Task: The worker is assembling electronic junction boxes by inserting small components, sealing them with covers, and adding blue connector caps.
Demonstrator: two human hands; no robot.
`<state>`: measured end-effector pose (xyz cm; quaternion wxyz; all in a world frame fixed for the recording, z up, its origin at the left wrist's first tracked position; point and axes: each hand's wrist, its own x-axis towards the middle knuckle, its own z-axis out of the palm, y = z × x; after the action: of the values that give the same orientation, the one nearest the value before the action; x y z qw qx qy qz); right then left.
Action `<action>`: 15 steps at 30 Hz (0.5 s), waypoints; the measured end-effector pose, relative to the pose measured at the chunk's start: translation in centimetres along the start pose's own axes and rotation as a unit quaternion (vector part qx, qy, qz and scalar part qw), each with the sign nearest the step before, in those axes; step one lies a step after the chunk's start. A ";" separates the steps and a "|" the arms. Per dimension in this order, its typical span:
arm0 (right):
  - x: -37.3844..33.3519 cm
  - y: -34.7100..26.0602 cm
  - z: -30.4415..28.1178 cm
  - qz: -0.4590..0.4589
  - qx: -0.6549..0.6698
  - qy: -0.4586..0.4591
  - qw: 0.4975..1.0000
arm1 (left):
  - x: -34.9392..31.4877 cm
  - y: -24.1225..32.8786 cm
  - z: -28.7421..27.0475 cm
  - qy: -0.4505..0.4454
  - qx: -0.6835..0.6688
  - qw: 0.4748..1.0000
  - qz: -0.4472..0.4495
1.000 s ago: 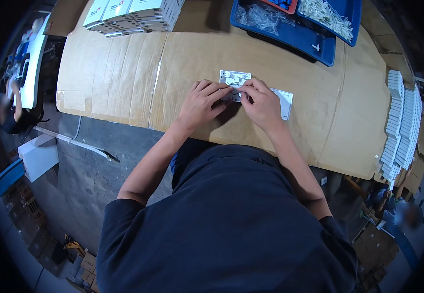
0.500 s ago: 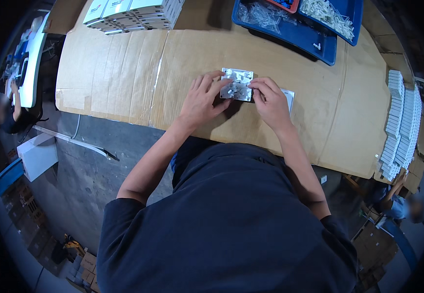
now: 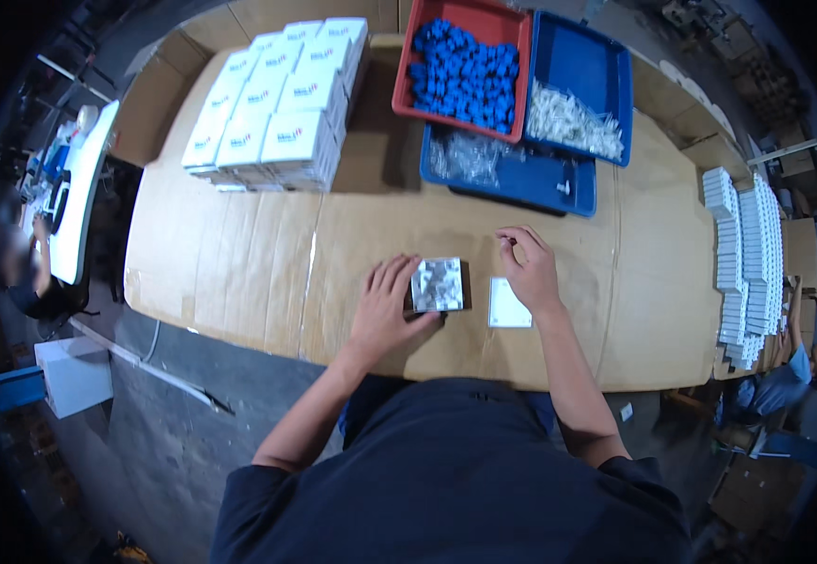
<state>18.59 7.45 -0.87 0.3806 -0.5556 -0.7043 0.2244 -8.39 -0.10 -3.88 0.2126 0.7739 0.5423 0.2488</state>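
A square white plastic housing (image 3: 438, 285), its inside showing grey and white parts in a blur, lies on the cardboard-covered table. My left hand (image 3: 388, 308) steadies it from the left, fingers at its upper left corner and thumb along the lower edge. My right hand (image 3: 533, 273) is raised to the right of the housing, apart from it. Its thumb and forefinger are pinched together; whatever may be between them is too small to make out. Just left of my right wrist lies a flat square white plate (image 3: 510, 315).
Beyond my hands stand a red tray (image 3: 399, 89) of blue parts, a blue tray (image 3: 578, 70) of white pieces and a lower blue tray (image 3: 531, 188) with clear parts. White boxes (image 3: 263, 136) are stacked far left; white pieces (image 3: 745, 263) line the right. Co-workers sit both sides.
My right hand has left the housing and moved toward the trays. My left hand stays at the housing. The view has tilted up, showing more of the trays and boxes.
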 end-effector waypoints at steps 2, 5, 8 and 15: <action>2.4 0.9 -0.5 -0.017 -0.018 0.012 1.000 | 0.2 0.2 -0.1 0.008 -0.011 1.000 0.003; 6.9 0.9 -1.0 -0.017 -0.024 0.008 1.000 | 0.1 0.0 -0.2 0.009 -0.025 1.000 0.001; 11.6 1.8 -1.0 -0.056 -0.063 0.012 0.996 | 0.1 0.2 -0.4 0.015 -0.031 0.999 0.001; 24.0 0.2 1.3 -0.133 -0.147 -0.016 0.980 | -0.1 -0.7 -0.5 0.007 -0.051 0.999 -0.012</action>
<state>15.45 30.51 5.09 0.3101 -0.5033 -0.8031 0.0745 -9.24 0.01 -3.87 0.2508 0.7538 0.5394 0.2792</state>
